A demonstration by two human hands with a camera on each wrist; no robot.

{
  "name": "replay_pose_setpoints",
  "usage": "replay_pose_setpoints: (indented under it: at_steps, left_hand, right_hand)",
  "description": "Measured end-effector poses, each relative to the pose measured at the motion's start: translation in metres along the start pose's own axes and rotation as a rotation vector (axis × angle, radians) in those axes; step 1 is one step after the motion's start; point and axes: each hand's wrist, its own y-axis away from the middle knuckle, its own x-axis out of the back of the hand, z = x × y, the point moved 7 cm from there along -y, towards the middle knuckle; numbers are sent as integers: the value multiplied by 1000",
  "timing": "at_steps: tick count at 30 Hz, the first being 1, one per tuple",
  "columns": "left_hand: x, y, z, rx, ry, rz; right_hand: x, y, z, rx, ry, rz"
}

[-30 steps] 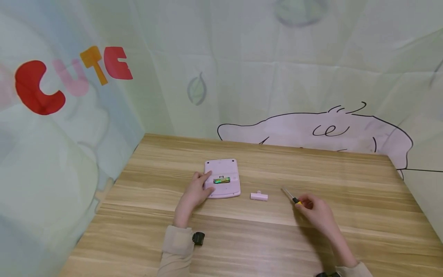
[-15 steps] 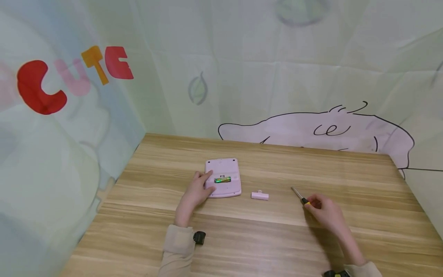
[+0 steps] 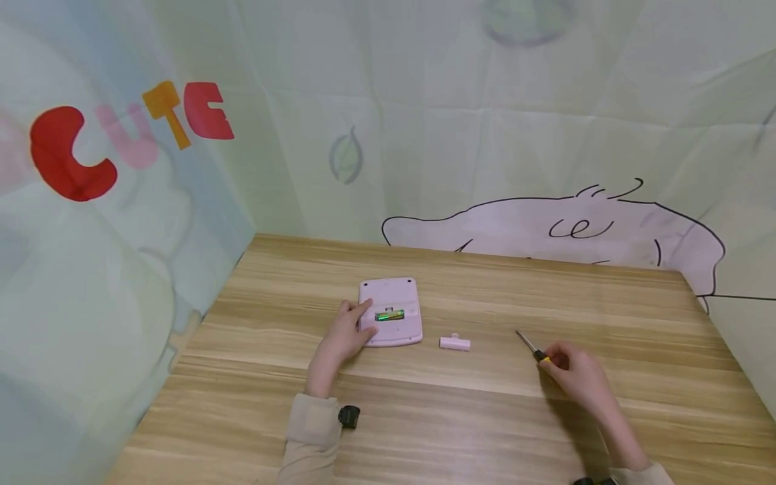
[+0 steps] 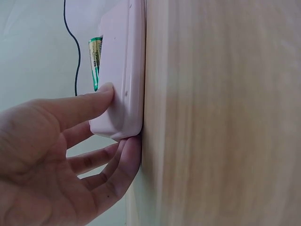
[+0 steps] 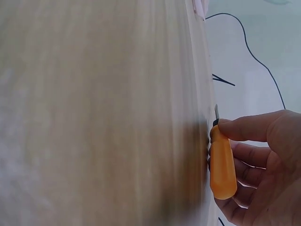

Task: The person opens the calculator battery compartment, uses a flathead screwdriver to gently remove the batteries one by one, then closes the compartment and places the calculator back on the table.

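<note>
The right hand (image 3: pixel 578 377) has just shifted to the right and a touch nearer over the light wood-grained table (image 3: pixel 424 417), carrying a small screwdriver (image 5: pixel 223 165) with an orange-yellow handle, black collar and slim metal shaft. Thumb and fingers pinch its handle, and the tip points far and left; whether that tip touches the table, I cannot tell.

The left hand (image 3: pixel 345 337) has hardly moved. It grips the left edge of a flat, pale pink plastic device (image 3: pixel 391 293), thumb on top and fingers under the rim. The device lies back side up, left of centre, with a green-and-gold cylindrical battery (image 3: pixel 389 315) in its uncovered slot; how firmly the battery sits is unclear.

A small pink plastic cover (image 3: pixel 455 343) with a tab on its far side lies untouched between device and screwdriver. By my judgement, the shift takes the tool away from both pink pieces, leaving the slot uncovered and nothing being unscrewed or pried.
</note>
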Motion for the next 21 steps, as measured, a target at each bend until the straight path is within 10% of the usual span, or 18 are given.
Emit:
replay_pose_setpoints:
  at_steps: [21]
  left_hand:
    - [0, 0, 1, -1, -3, 10]
  right_hand:
    - [0, 3, 2, -8, 3, 7]
